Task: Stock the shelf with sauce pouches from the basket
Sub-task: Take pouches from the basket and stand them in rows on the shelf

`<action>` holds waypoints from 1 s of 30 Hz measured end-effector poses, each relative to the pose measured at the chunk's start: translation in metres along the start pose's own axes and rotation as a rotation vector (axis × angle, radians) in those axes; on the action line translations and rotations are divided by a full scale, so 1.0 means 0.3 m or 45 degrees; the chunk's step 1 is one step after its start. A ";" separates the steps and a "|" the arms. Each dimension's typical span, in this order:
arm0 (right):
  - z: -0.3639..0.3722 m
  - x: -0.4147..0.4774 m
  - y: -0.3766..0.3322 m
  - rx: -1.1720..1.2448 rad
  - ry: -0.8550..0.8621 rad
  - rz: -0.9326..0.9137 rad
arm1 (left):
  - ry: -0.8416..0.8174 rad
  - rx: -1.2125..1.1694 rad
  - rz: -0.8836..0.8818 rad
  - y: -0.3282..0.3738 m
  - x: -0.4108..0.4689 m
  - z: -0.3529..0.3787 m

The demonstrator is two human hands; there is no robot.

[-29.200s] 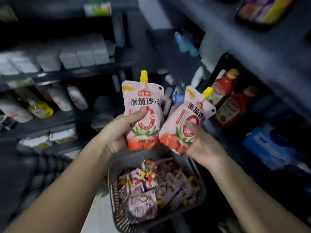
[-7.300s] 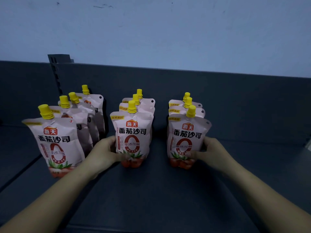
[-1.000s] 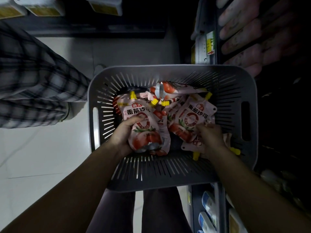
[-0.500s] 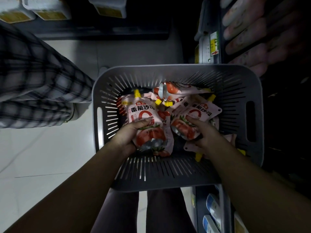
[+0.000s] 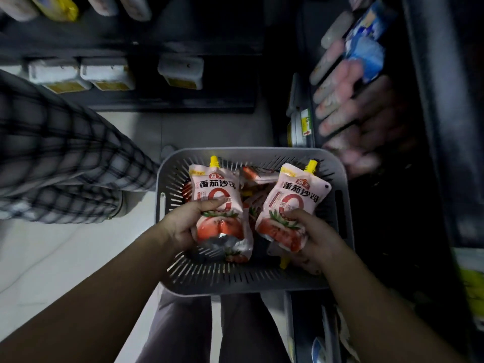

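A grey slotted basket stands on the floor below me, with more sauce pouches lying in its bottom. My left hand grips a pink tomato sauce pouch with a yellow cap, held up above the basket; a second pouch seems pressed behind it. My right hand grips another pink pouch by its lower part, tilted a little to the right, also lifted over the basket.
Another person in a plaid shirt stands close on the left. Dark shelves with white packs run along the top. A shelf unit on the right holds pink packages and blue ones. My legs are under the basket's near edge.
Both hands have risen out of the basket, each with a pouch, and the pouches now stand upright facing me. The view has tilted up, showing more shelving.
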State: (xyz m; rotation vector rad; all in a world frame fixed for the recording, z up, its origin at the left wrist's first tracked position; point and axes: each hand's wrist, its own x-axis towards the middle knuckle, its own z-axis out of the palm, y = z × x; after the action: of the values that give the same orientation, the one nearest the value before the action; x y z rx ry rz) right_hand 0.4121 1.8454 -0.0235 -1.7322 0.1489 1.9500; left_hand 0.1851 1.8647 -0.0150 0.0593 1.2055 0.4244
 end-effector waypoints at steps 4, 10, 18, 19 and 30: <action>0.049 -0.106 -0.124 -0.028 -0.140 -0.283 | -0.092 0.076 0.030 0.063 -0.112 0.056; 0.109 -0.328 -0.270 -0.142 -0.242 -0.566 | -0.203 0.258 0.237 0.199 -0.292 0.203; 0.188 -0.657 -0.382 -0.176 -0.325 -0.805 | -0.344 0.357 0.584 0.385 -0.563 0.389; 0.202 -0.709 -0.396 -0.178 -0.328 -0.852 | -0.361 0.386 0.633 0.405 -0.601 0.406; 0.275 -1.223 -0.277 0.055 -0.227 -1.390 | -0.674 0.666 1.011 0.487 -1.063 0.533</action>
State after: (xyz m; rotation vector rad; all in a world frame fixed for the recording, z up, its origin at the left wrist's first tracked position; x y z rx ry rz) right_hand 0.3918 1.8384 0.3609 -1.1680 -0.6742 1.2225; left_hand 0.1972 1.9164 0.3670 1.0628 0.6958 0.7124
